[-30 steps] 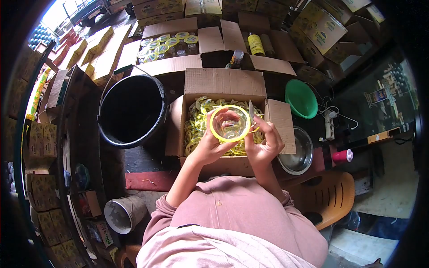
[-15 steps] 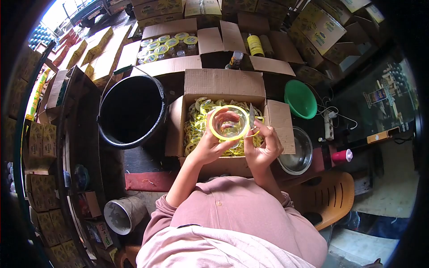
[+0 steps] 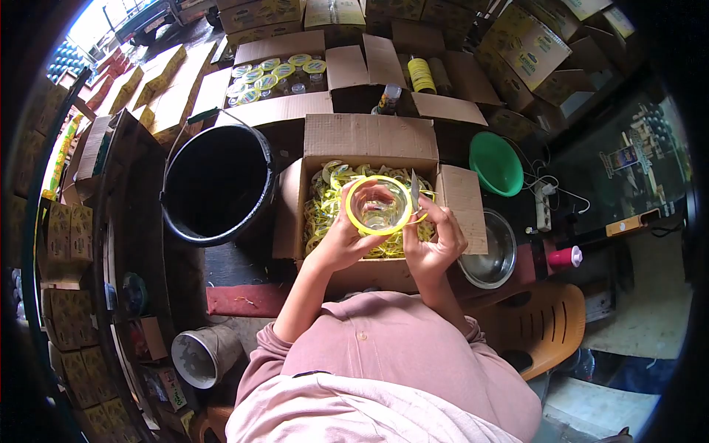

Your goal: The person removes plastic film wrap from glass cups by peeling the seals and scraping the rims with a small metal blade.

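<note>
Above a carton point(image 3: 371, 136) of yellow strips point(image 3: 322, 214), the left hand point(image 3: 346, 240) grips a clear cup point(image 3: 379, 214), the right hand point(image 3: 434, 242) a blade point(image 3: 415, 186) beside its rim, apparently for trimming that calls for steadiness.

Daylight point(image 3: 92, 21) poured in at the far left corner — white and hard — while the right side sank into shadow. Dark shelving point(image 3: 108, 317) lined the left, its cartons point(image 3: 70, 317) stacked in tiers. More boxes point(image 3: 528, 52) rose at the far right. An orange slatted chair point(image 3: 543, 328) stood by the dark table point(image 3: 236, 264).
</note>
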### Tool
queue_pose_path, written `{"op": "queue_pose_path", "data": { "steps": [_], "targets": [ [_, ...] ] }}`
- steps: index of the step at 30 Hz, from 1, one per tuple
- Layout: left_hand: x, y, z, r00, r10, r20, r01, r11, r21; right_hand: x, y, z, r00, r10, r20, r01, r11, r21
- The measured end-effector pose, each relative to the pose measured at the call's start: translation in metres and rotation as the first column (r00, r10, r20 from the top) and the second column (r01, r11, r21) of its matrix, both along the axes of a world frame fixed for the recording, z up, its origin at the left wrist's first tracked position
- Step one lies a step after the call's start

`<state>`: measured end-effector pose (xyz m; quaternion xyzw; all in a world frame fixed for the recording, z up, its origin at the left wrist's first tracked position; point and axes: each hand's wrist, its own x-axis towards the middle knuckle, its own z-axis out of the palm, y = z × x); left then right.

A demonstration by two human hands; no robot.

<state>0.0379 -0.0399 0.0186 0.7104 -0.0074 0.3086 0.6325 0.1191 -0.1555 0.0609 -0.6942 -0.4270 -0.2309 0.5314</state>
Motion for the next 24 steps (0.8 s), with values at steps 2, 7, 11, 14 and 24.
{"op": "queue_pose_path", "data": {
  "steps": [2, 7, 11, 14, 24],
  "targets": [
    [-0.001, 0.001, 0.0, 1.0, 0.005, -0.012, -0.005, 1.0, 0.018, 0.001, 0.001, 0.0, 1.0, 0.01, -0.007, -0.01, 1.0, 0.003],
    [-0.003, 0.002, 0.002, 1.0, 0.001, -0.012, -0.001, 1.0, -0.021, 0.0, -0.001, -0.003, 1.0, 0.017, 0.003, -0.016, 1.0, -0.014],
    [-0.005, 0.004, 0.003, 0.999, -0.009, -0.04, 0.009, 1.0, 0.005, -0.001, -0.003, -0.003, 0.999, 0.025, -0.037, -0.026, 1.0, -0.013],
    [-0.005, 0.001, 0.008, 0.999, 0.006, -0.032, -0.003, 0.995, 0.1, 0.002, -0.003, -0.003, 0.996, 0.056, -0.068, -0.056, 0.998, 0.006],
    [-0.005, 0.004, 0.01, 0.997, -0.072, 0.022, 0.075, 0.984, -0.16, -0.003, -0.006, -0.004, 0.992, 0.022, -0.127, -0.024, 1.0, -0.014]
  ]
}}
